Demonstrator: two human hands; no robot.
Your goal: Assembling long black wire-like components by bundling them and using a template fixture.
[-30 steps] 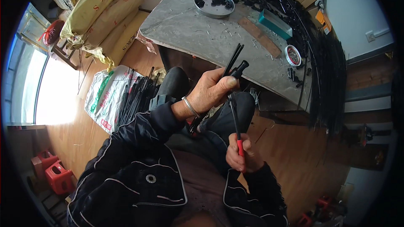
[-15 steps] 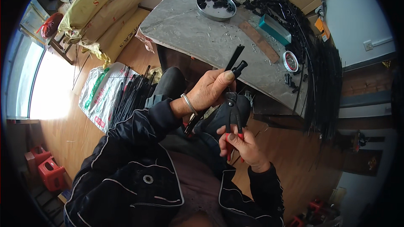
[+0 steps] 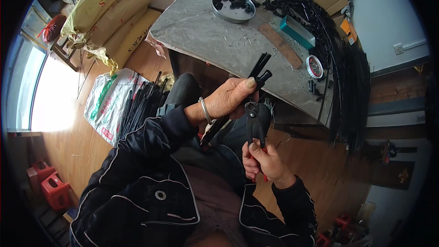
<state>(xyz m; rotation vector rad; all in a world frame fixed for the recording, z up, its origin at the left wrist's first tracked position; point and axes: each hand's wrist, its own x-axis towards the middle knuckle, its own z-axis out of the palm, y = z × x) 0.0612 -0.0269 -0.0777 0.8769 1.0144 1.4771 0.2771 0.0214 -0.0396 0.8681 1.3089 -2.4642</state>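
Note:
My left hand point(image 3: 228, 97) is closed around a bundle of thin black rods point(image 3: 260, 64), their ends poking out past my fingers towards the table. Under my thumb tip lies a short black tubular fitting point(image 3: 264, 78). Behind the hand the same bundle slants down over my lap. My right hand point(image 3: 267, 161) grips red-handled pincers point(image 3: 253, 121), their dark jaws pointing up just below the fingers of my left hand. Whether the jaws bite on a rod or a fitting is hidden there.
On the grey table point(image 3: 192, 32) are a round metal tray point(image 3: 233, 14) with black pieces, a teal box point(image 3: 297, 32), a wooden strip point(image 3: 280, 45) and a small round tin point(image 3: 314, 67). Long black rods point(image 3: 351, 96) hang over its right side. More rods point(image 3: 141, 103) lie on a white sack.
The pincers' handles have come closer together as my right hand closed round them. My left hand and its rods have shifted slightly to the right.

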